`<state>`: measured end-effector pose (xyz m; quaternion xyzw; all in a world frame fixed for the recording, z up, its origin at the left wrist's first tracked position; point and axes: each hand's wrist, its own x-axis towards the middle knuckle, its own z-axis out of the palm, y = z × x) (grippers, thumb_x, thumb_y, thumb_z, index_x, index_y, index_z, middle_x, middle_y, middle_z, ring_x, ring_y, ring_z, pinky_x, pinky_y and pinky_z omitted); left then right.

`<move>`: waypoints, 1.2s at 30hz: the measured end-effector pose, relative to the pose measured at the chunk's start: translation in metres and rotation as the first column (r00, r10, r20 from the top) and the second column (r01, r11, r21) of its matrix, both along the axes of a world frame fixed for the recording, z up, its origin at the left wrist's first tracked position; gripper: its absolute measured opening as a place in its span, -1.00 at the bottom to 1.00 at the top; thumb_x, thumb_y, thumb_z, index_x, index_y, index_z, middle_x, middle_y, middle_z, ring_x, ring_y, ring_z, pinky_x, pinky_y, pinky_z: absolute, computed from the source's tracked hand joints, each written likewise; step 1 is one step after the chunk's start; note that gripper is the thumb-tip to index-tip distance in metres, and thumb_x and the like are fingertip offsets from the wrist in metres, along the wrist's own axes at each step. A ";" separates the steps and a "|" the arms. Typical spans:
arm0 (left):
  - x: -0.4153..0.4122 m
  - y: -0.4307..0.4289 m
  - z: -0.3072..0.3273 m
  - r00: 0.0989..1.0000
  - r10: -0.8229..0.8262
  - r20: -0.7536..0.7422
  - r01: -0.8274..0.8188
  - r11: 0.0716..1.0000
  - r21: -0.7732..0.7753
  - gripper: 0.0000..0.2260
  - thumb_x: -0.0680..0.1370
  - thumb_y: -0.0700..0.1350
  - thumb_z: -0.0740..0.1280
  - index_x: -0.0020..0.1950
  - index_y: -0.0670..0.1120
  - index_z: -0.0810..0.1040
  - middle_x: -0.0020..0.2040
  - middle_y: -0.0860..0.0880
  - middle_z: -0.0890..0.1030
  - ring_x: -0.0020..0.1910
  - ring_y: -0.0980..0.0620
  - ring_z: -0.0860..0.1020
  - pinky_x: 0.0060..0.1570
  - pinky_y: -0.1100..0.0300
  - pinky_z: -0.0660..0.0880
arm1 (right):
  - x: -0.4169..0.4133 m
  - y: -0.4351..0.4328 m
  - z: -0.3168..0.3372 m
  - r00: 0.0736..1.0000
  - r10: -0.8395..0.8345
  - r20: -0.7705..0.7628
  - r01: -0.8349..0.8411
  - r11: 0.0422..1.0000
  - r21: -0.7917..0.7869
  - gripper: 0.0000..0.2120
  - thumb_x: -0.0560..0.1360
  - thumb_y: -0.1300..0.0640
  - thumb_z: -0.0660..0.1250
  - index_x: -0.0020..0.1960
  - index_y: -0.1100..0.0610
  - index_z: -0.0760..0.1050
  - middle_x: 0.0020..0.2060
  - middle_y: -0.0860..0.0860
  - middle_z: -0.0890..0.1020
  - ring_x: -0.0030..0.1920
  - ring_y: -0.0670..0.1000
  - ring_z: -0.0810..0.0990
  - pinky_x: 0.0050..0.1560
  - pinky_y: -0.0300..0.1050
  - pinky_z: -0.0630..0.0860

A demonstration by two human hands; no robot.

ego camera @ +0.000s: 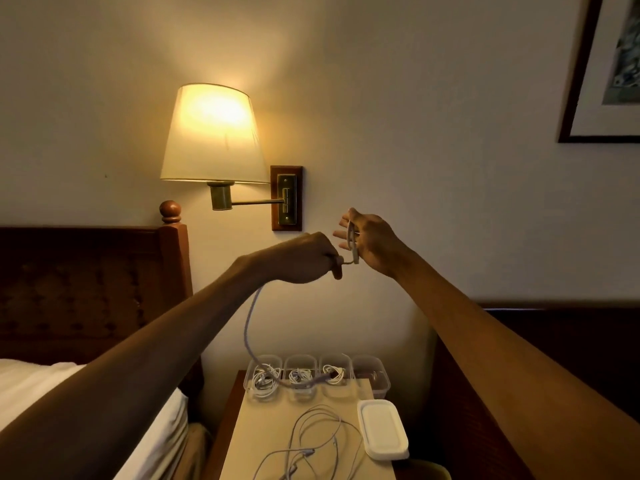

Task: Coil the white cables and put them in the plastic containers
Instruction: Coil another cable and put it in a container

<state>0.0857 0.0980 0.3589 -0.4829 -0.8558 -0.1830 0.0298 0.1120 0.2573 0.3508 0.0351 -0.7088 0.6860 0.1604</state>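
Forearms (138,375) bare to frame edge; L hand (304,258), R hand (372,245) bare too.

Both bare forearms reached up and forward to meet just below and right of the wall lamp (214,140), where the left hand (304,259), knuckles up and fingers curled, pinched the white cable (246,332), and the right hand (372,244), farther right of the lamp, held its fingers loosely spread with the cable looped over them.
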 end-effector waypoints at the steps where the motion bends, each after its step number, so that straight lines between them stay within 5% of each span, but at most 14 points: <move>1: -0.001 -0.004 0.006 0.999 -0.008 -0.048 0.007 0.999 -0.034 -0.77 0.66 -0.16 0.21 0.07 -0.09 0.68 -0.19 0.11 0.60 -0.31 0.25 0.55 -0.25 0.35 0.43 | 0.001 0.001 -0.002 1.000 -0.002 0.020 0.001 1.000 0.030 -0.51 0.69 0.00 0.02 0.51 0.27 0.17 0.49 0.19 0.28 0.41 0.22 0.39 0.37 0.11 0.34; 4: -0.006 -0.017 0.024 0.989 -0.027 -0.146 0.009 0.993 -0.117 -0.84 0.61 -0.11 0.31 0.05 -0.05 0.69 -0.10 0.07 0.67 -0.13 0.06 0.62 0.01 0.10 0.58 | 0.006 0.002 -0.008 0.994 0.047 0.097 -0.055 0.995 0.082 -0.53 0.69 0.01 0.04 0.48 0.29 0.21 0.46 0.20 0.33 0.34 0.25 0.47 0.25 0.05 0.44; 7: -0.010 -0.029 0.043 0.978 -0.081 -0.190 0.075 0.996 -0.038 -0.88 0.55 -0.09 0.40 0.02 -0.06 0.69 -0.15 0.08 0.66 -0.14 0.11 0.62 -0.03 0.21 0.55 | 0.010 -0.002 -0.014 0.976 0.099 0.196 -0.145 0.961 0.236 -0.56 0.68 0.01 0.07 0.38 0.34 0.29 0.39 0.25 0.39 0.17 0.17 0.61 0.11 -0.08 0.55; 10: -0.023 -0.037 0.053 0.979 -0.086 -0.185 0.097 0.994 0.050 -0.90 0.51 -0.07 0.45 -0.03 -0.06 0.71 -0.16 0.07 0.69 -0.16 0.11 0.64 -0.06 0.22 0.56 | 0.011 -0.010 -0.023 0.948 0.171 0.267 -0.237 0.941 0.241 -0.53 0.68 0.00 0.04 0.42 0.34 0.24 0.39 0.24 0.38 0.19 0.20 0.59 0.17 -0.04 0.54; 13: -0.036 -0.042 0.052 0.973 -0.077 -0.216 0.112 0.981 0.157 -0.87 0.47 -0.03 0.49 -0.05 -0.06 0.72 -0.21 0.11 0.68 -0.23 0.12 0.63 -0.21 0.37 0.50 | 0.012 -0.016 -0.028 0.907 0.284 0.310 -0.340 0.929 0.143 -0.50 0.69 0.00 -0.04 0.44 0.34 0.25 0.37 0.26 0.44 0.23 0.24 0.56 0.24 -0.02 0.52; 16: -0.050 -0.048 0.045 0.966 -0.057 -0.251 0.131 0.949 0.286 -0.89 0.47 -0.07 0.48 -0.05 -0.07 0.72 -0.21 0.10 0.67 -0.21 0.15 0.63 -0.21 0.44 0.49 | 0.013 -0.022 -0.026 0.870 0.420 0.260 -0.412 0.907 -0.086 -0.47 0.69 -0.03 -0.11 0.37 0.34 0.35 0.24 0.25 0.56 -0.02 0.09 0.68 -0.05 -0.21 0.62; 18: -0.061 -0.052 0.036 0.976 0.008 -0.216 0.077 0.920 0.384 -0.86 0.47 -0.04 0.47 -0.06 -0.08 0.71 -0.20 0.04 0.68 -0.21 0.09 0.63 -0.19 0.28 0.53 | 0.013 -0.024 -0.021 0.846 0.495 0.197 -0.455 0.864 -0.215 -0.46 0.69 -0.05 -0.11 0.33 0.33 0.40 0.19 0.23 0.60 -0.28 -0.03 0.64 -0.24 -0.32 0.57; 22: -0.071 -0.056 0.010 0.958 0.082 -0.275 0.042 0.907 0.419 -0.90 0.52 -0.13 0.42 -0.04 -0.13 0.69 -0.22 0.00 0.64 -0.29 0.14 0.57 -0.25 0.28 0.46 | 0.016 -0.028 -0.014 0.818 0.569 0.084 -0.503 0.779 -0.375 -0.46 0.69 -0.03 -0.12 0.40 0.35 0.30 0.02 0.19 0.68 -0.49 -0.07 0.56 -0.40 -0.40 0.46; 25: -0.075 -0.058 -0.013 0.985 0.084 -0.147 -0.036 0.952 0.303 -0.87 0.58 -0.21 0.33 -0.07 0.02 0.60 -0.25 0.01 0.60 -0.34 0.16 0.53 -0.23 0.24 0.47 | 0.019 -0.026 -0.010 0.831 0.557 -0.002 -0.481 0.716 -0.505 -0.48 0.69 -0.02 -0.07 0.43 0.34 0.29 -0.12 0.17 0.71 -0.44 -0.06 0.64 -0.42 -0.39 0.52; 29: -0.061 -0.050 -0.033 0.985 0.092 0.145 -0.123 0.968 0.221 -0.83 0.62 -0.24 0.26 -0.03 -0.02 0.60 -0.27 0.00 0.54 -0.50 0.18 0.42 -0.46 0.30 0.37 | 0.012 -0.026 -0.002 0.896 0.439 -0.058 -0.411 0.775 -0.479 -0.44 0.68 -0.09 -0.03 0.19 0.27 0.59 0.18 0.17 0.63 -0.25 -0.08 0.64 -0.14 -0.35 0.56; 32: -0.040 -0.037 -0.042 0.994 0.030 0.108 -0.048 0.984 0.174 -0.81 0.63 -0.28 0.22 0.14 -0.08 0.57 -0.24 0.07 0.50 -0.49 0.19 0.43 -0.45 0.35 0.39 | 0.003 -0.025 0.000 0.934 0.349 -0.075 -0.343 0.819 -0.460 -0.45 0.68 -0.08 -0.06 0.36 0.34 0.39 0.25 0.21 0.58 -0.15 -0.01 0.70 -0.12 -0.30 0.59; 36: -0.022 -0.025 -0.037 0.996 0.005 0.090 -0.010 0.998 0.055 -0.74 0.64 -0.26 0.22 0.32 -0.15 0.50 -0.22 0.09 0.50 -0.48 0.17 0.42 -0.46 0.40 0.38 | -0.012 -0.033 -0.009 0.983 0.179 -0.037 -0.182 0.946 -0.269 -0.45 0.69 -0.05 -0.07 0.50 0.34 0.13 0.42 0.25 0.39 0.29 0.19 0.53 0.31 -0.02 0.46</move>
